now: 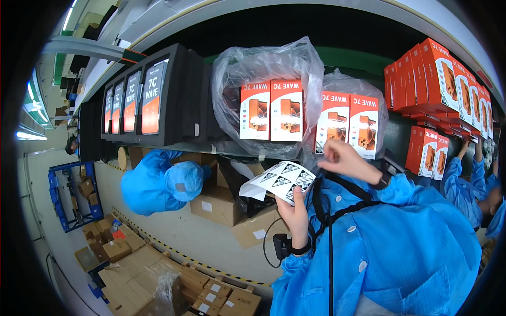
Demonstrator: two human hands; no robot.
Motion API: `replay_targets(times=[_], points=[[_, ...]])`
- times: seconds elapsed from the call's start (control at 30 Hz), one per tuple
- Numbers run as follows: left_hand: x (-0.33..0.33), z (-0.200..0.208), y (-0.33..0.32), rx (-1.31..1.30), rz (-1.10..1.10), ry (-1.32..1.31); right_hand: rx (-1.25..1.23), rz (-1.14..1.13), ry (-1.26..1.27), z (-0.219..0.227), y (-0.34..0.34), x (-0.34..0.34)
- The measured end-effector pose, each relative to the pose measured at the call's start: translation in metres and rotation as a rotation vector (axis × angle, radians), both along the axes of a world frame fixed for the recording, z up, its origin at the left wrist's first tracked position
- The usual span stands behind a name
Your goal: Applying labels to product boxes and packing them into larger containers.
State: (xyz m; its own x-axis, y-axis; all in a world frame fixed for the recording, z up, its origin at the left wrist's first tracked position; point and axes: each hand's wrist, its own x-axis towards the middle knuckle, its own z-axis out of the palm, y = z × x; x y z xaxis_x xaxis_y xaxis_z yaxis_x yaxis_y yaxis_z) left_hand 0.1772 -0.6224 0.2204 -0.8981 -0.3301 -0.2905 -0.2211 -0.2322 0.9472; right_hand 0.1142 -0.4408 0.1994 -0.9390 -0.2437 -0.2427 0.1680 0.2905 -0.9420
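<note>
Left hand (294,217): pinching the label sheet (284,180) at its near edge, before the bags.
Right hand (350,162): curled beside the sheet; I can't tell if it pinches anything.
Left bag (223,100): I see 2 orange-white boxes (255,113) inside.
Right bag (340,82): 2 more.
Black tray (176,79): 4 grey-orange fronts (153,95).

A blue rack (57,200) stands near brown boxes (129,274); a blue-clad co-worker (145,184) is positioned beside a carton (215,207).

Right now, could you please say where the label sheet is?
Just right of centre in the head view, the label sheet is in the left hand, below the bagged boxes.
</note>
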Motion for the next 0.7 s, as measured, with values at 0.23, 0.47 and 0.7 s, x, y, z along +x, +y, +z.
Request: replay_targets(times=[0.23, 0.47, 0.7], points=[[0.022, 0.020, 0.022, -0.096, -0.217, -0.010, 0.024, 0.194, 0.431, 0.053, 0.005, 0.025], [0.027, 0.022, 0.031, -0.292, -0.282, 0.042, 0.063, 0.272, 0.346, 0.062, 0.022, 0.028], [0.013, 0.027, 0.019, -0.246, -0.172, 0.027, 0.061, 0.221, 0.314, 0.051, -0.008, 0.023]])
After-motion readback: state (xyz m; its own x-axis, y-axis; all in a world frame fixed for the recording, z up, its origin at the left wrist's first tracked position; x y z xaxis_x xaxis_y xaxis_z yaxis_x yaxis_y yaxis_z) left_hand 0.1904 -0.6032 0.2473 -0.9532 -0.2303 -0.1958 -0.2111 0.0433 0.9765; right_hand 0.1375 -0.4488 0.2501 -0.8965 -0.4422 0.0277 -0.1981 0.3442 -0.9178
